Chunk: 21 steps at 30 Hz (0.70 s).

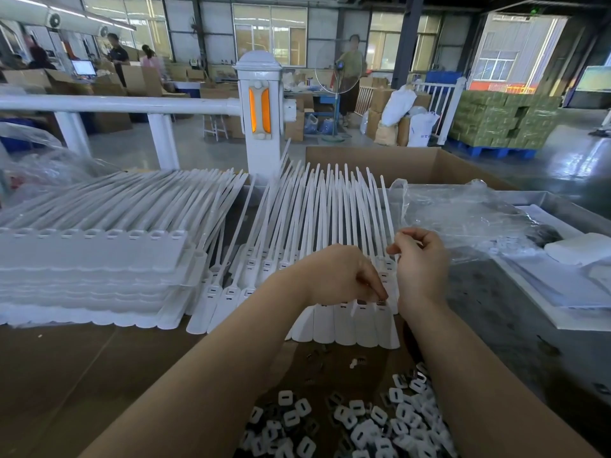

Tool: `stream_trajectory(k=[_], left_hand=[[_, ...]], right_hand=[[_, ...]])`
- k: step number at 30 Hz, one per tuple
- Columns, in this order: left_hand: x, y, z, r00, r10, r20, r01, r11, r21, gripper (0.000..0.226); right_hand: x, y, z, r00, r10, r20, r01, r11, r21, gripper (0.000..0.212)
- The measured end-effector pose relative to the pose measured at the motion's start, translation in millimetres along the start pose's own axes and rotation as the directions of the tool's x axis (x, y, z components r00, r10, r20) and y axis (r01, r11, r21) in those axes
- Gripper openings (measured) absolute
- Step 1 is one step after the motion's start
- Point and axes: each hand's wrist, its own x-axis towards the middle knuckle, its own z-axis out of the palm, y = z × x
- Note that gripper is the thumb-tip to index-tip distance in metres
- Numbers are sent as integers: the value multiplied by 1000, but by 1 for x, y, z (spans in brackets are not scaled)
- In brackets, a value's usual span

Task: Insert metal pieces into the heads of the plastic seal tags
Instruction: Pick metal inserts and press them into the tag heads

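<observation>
white, smooth plastic is filling most of the bench: a fanned row of seal tags (350, 312) is lying flat on brown cardboard (66, 375), broad rounded paddle heads toward the person and thin ribbed tails spreading away like spokes. each head is showing a small dark rectangular slot near its top. to the left, a neat stack of joined tags (89, 259) is sitting in layers, scalloped along its near edge.

the left hand (344, 276) is reaching over the row with fingers bent downward, pinching a small dark metal piece (382, 302) right at the slot of one of the rightmost heads. the right hand (420, 259) is hovering just beside it over the tails, fingers loosely curled with thumb and forefinger drawn together; whether anything is between them cannot be told.

nearer the person, a loose heap of small parts (363, 421) is lying on the cardboard, white squarish pieces with slotted centres mixed with darker metal bits. crinkled clear plastic bags (463, 219) are lying on the right on a grey metal table (496, 325).
</observation>
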Motion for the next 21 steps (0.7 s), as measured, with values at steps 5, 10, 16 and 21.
stream_trajectory(k=[5, 10, 16, 21], left_hand=[[2, 0, 2, 1000, -8, -5, 8, 1000, -6, 18], [2, -1, 4, 1000, -18, -7, 17, 998, -56, 16], [6, -4, 16, 994, -64, -86, 59, 997, -57, 7], [4, -4, 17, 991, -11, -135, 11, 1000, 1, 6]], right_hand=[[0, 1, 0, 1000, 4, -4, -4, 1000, -6, 12], [0, 1, -1, 1000, 11, -4, -11, 1000, -10, 12], [0, 0, 0, 1000, 16, 8, -16, 1000, -11, 12], [0, 0, -1, 1000, 9, 11, -9, 1000, -11, 12]])
